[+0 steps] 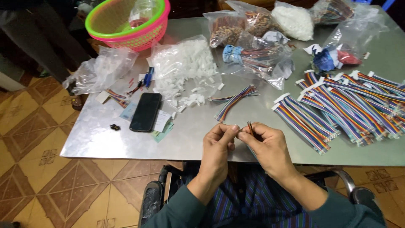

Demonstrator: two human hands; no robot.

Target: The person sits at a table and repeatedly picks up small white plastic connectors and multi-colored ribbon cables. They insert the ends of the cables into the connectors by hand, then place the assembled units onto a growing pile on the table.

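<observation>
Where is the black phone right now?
In the head view, the black phone lies flat on the left part of the metal table, beside some paper slips and just below the pile of white plastic pieces, left of the person's hands.

A black phone [145,111] lies screen-dark near the table's [105,139] front left corner, white and green paper slips [162,124] tucked just beside it. A crumpled clear bag [101,69] sits at the left edge. Clear bags of white pieces [183,63] lie mid-table; more clear bags, with brown parts [236,27] and white parts [293,20], line the far edge
</observation>
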